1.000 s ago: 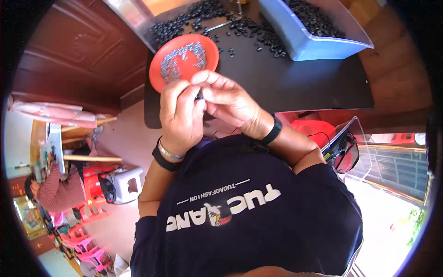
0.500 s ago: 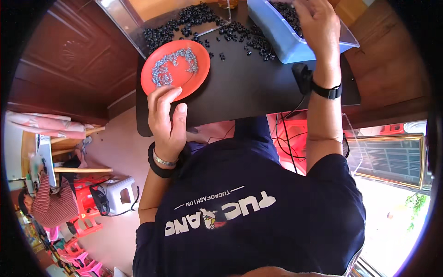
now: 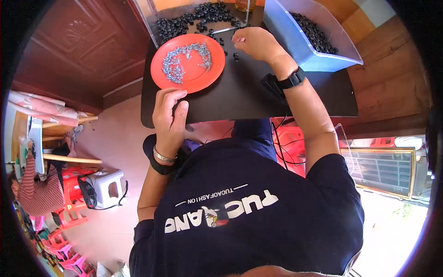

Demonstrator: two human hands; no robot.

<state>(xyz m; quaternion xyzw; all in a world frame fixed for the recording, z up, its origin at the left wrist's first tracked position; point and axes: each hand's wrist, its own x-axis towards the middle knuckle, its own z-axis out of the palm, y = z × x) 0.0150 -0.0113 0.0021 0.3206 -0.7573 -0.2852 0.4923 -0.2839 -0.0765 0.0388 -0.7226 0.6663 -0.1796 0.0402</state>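
A round red plate (image 3: 188, 84) with many small silvery metal pieces (image 3: 173, 67) scattered in it lies on the dark table at the left. At its near rim is my left hand (image 3: 170, 115), fingers bent and thumb apart from them, with nothing visible between. My right hand (image 3: 260, 44) hovers over the table right of the plate, its fingers curled together; what they hold, if anything, is hidden. Small black ring-shaped parts (image 3: 214, 13) lie loose in a heap behind the plate. A blue plastic bin (image 3: 318, 62) to the right holds more small black parts (image 3: 314, 34).
A thin metal tool (image 3: 224, 30) lies among the loose parts, near a clear upright piece. The dark table (image 3: 230, 99) ends close to my body. Cables (image 3: 282, 147) hang below it. At the far left are another person (image 3: 42, 196) and a white stool (image 3: 105, 187).
My right hand has moved left and nearer, from over the blue bin to the table beside the plate, its fingers curled. My left hand stays by the plate rim. The view has shifted slightly.
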